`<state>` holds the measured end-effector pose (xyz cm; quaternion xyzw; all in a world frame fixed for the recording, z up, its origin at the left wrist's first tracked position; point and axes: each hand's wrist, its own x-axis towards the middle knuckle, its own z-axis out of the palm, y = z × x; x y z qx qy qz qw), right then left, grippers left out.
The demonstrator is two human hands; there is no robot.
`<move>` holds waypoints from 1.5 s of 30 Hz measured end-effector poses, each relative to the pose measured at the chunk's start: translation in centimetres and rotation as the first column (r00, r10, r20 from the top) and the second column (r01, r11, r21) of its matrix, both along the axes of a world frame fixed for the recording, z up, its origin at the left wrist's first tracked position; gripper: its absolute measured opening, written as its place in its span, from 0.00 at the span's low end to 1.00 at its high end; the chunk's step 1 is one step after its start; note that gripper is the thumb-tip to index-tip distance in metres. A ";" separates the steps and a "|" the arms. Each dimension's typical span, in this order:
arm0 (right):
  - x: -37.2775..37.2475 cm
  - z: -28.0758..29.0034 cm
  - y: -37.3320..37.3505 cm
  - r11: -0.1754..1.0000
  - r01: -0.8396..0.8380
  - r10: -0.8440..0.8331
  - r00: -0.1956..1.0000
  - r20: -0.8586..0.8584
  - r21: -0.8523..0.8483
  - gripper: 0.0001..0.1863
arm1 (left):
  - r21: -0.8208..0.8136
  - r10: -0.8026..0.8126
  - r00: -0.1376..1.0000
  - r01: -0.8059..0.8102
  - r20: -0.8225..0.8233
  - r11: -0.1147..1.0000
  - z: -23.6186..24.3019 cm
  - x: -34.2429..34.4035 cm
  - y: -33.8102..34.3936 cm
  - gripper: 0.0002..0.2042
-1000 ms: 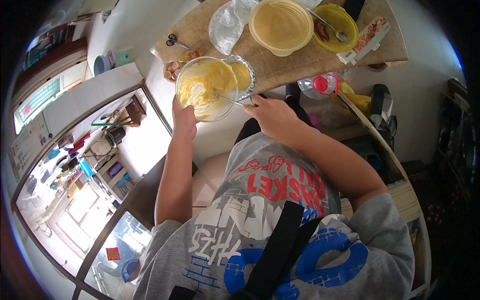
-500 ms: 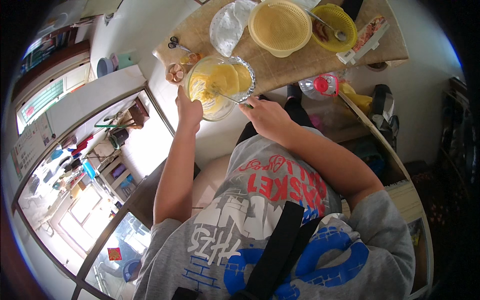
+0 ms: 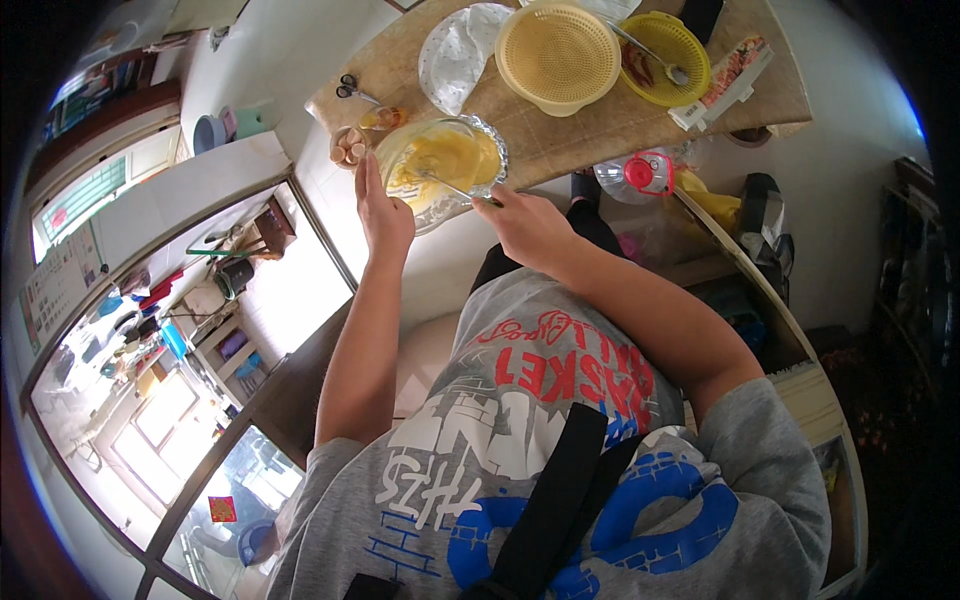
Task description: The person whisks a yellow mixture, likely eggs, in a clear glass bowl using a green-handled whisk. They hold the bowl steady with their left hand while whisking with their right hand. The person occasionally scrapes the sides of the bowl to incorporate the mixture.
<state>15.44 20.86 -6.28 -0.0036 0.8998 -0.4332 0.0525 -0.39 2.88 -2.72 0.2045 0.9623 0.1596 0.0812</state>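
Observation:
My left hand [image 3: 385,215] holds the near left side of a clear glass bowl [image 3: 432,216], its fingers pointing up along the wall. The bowl is tilted away from me and holds a thick yellow mixture [image 3: 445,160]. In my right hand [image 3: 525,222] is the green handle of a metal utensil [image 3: 448,186]. Its shaft slants into the bowl, and its head is sunk in the mixture, so its shape is unclear. Behind the bowl's right side shows a foil-edged container [image 3: 499,150], mostly hidden by the bowl.
Eggshells [image 3: 348,147], scissors [image 3: 352,90] and a small amber dish [image 3: 383,118] are at the table's left. Beyond the bowl lie a white dotted cover [image 3: 458,55], a cream colander [image 3: 558,60] and a yellow basket [image 3: 690,92]. A red-capped bottle [image 3: 645,175] is below the table edge.
The bowl has tipped further away from me toward the foil-edged container. My left fingers have straightened up along its side, and my right hand has shifted slightly with the utensil.

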 end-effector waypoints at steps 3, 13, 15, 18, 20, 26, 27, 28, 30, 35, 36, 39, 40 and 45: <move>0.0 0.0 -0.2 1.000 0.008 -0.009 1.000 -0.022 -0.021 0.24 | 0.011 0.000 1.000 0.000 -0.008 1.000 0.0 -0.4 0.1 0.34; -0.8 0.3 0.8 1.000 -0.009 0.007 0.996 0.085 0.017 0.24 | -0.191 -0.056 0.968 0.105 0.244 0.976 4.1 -3.5 0.5 0.33; -1.1 0.1 0.7 1.000 -0.022 0.019 0.995 0.098 0.022 0.24 | -0.266 -0.128 0.967 0.185 0.220 0.946 3.9 -4.3 0.0 0.34; -1.2 -0.4 0.6 0.999 -0.011 0.009 0.999 0.040 0.037 0.24 | -0.343 -0.152 0.963 0.223 0.223 0.912 3.9 -5.0 -0.4 0.36; -1.2 -0.4 0.6 1.000 -0.013 0.012 0.999 0.047 0.022 0.23 | -0.413 -0.095 0.963 0.197 0.254 0.889 4.2 -5.0 -0.2 0.37; -1.2 -0.9 0.6 0.999 0.037 -0.037 0.999 0.006 -0.003 0.21 | -0.592 0.018 0.954 0.170 0.299 0.787 6.4 -5.0 3.0 0.35; -1.3 -1.0 0.6 0.999 0.038 -0.038 0.999 0.002 -0.007 0.21 | -0.606 0.009 0.952 0.188 0.307 0.772 6.7 -5.1 3.2 0.35; -1.3 -1.0 0.4 0.999 0.043 -0.043 0.999 0.001 -0.006 0.21 | -0.620 0.000 0.949 0.206 0.316 0.757 6.8 -5.1 3.5 0.35; -1.4 -1.0 0.2 0.999 0.054 -0.054 0.999 0.000 -0.005 0.22 | -0.679 -0.054 0.961 0.230 0.270 0.697 6.8 -4.9 3.7 0.35; -1.8 -0.8 0.1 0.999 0.045 -0.045 0.999 0.022 0.004 0.25 | -0.760 -0.104 0.974 0.223 0.201 0.610 6.2 -3.7 4.1 0.33; -1.9 -0.5 0.1 0.999 0.043 -0.043 0.999 0.028 0.013 0.27 | -0.766 -0.119 0.975 0.222 0.189 0.603 5.9 -3.5 4.0 0.33; -1.7 0.5 0.1 0.998 0.053 -0.053 0.999 0.010 -0.029 0.26 | -0.776 -0.140 0.978 0.210 0.158 0.595 5.6 -2.8 4.0 0.33; -1.8 0.8 0.0 0.996 0.072 -0.071 0.997 0.004 -0.044 0.25 | -0.777 -0.143 0.979 0.205 0.149 0.595 5.6 -2.7 4.0 0.33; -2.7 0.4 -0.3 0.980 0.158 -0.153 0.987 0.043 -0.124 0.22 | -0.785 -0.161 0.978 0.205 0.136 0.584 5.5 -2.3 3.9 0.32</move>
